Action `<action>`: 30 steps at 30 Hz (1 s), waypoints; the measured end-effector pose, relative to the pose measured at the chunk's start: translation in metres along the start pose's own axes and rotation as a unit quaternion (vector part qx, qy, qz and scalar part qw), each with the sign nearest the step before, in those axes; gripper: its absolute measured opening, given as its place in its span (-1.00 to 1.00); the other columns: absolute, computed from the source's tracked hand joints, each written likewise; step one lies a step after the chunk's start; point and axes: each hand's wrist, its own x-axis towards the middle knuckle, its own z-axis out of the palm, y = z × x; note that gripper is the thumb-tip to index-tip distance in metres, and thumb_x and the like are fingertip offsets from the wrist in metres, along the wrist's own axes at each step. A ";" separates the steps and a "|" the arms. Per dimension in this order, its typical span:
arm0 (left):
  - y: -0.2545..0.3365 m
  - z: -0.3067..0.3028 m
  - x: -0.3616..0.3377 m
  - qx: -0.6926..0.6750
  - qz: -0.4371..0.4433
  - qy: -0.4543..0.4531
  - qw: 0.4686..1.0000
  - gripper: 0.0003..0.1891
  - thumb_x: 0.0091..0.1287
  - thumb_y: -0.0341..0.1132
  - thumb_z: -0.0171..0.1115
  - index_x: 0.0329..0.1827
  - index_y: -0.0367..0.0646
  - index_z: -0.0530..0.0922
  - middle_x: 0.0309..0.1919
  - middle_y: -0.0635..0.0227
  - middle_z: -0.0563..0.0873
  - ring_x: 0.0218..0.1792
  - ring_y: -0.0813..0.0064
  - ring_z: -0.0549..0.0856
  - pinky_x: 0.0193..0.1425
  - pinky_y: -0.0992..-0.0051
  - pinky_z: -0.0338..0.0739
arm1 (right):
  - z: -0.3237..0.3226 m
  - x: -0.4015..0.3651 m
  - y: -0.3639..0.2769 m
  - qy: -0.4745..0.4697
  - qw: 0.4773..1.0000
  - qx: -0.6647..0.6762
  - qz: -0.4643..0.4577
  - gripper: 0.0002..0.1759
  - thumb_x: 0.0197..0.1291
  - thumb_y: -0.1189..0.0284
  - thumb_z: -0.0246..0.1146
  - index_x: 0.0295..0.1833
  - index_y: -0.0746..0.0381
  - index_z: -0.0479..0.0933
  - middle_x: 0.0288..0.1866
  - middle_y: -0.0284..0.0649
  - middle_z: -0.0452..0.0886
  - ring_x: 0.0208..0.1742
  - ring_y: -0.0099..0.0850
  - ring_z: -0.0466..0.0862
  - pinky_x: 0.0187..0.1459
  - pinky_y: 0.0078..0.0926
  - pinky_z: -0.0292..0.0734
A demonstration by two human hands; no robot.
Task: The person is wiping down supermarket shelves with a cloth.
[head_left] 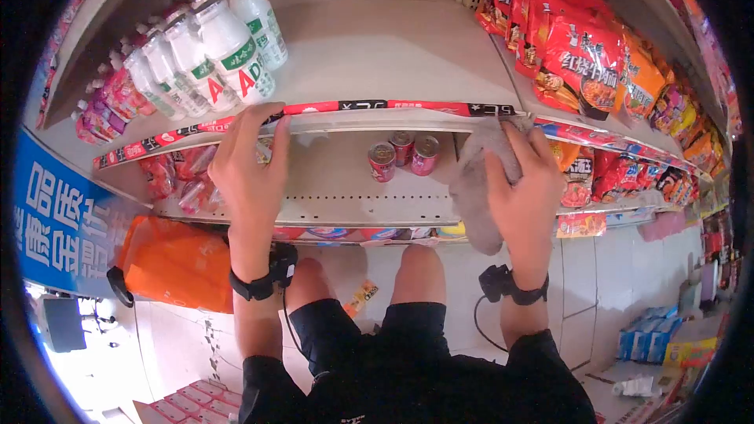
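My left hand [250, 163] grips the front edge of the upper shelf, its fingers around the red and black label strip [416, 107]. In my right hand [528, 196] a crumpled grey cloth [477, 177] is held against the same edge, farther right, and part of it hangs below. White plastic drink bottles [229, 55] stand on the upper shelf beyond my left hand. Between my hands, on the shelf below, are three small cans [402, 153] in a cluster.
Red instant noodle packets [580, 63] fill the upper shelf's right side. Pink drink pouches [118, 98] are at far left. An orange bag [174, 263] is beside my left forearm, near a blue sign [67, 216]. Blue boxes [650, 336] sit at lower right.
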 end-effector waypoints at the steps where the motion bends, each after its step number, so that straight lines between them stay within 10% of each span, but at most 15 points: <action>1: -0.001 0.001 0.000 0.001 0.005 0.010 1.000 -0.83 0.33 -0.44 0.50 -0.05 -0.12 0.73 -0.15 0.25 0.84 -0.14 0.16 0.84 -0.05 0.32 0.69 | 0.002 0.000 -0.001 -0.001 1.000 -0.005 0.002 -0.53 0.20 0.34 0.46 0.23 0.22 0.73 0.07 -0.03 0.70 -0.07 0.08 0.79 -0.08 -0.01 0.71; 15: -0.035 -0.002 0.010 -0.142 0.087 0.002 0.986 -0.76 0.21 -0.48 0.52 -0.08 -0.13 0.70 -0.19 0.25 0.83 -0.12 0.18 0.83 -0.05 0.25 0.72 | 0.048 -0.010 -0.096 0.059 0.986 -0.150 0.042 -0.54 0.21 0.43 0.42 0.22 0.33 0.72 0.06 0.12 0.71 0.05 0.15 0.75 0.08 -0.04 0.65; 30: -0.136 -0.054 -0.019 -0.258 0.048 0.033 0.965 -0.57 0.10 -0.77 0.13 -0.01 -0.24 0.72 0.05 0.15 0.82 0.22 -0.02 0.75 0.38 0.07 0.59 | 0.122 -0.027 -0.215 0.075 0.992 -0.097 0.014 -0.52 0.16 0.44 0.45 0.21 0.35 0.70 0.13 0.03 0.67 -0.01 0.11 0.76 -0.03 -0.07 0.69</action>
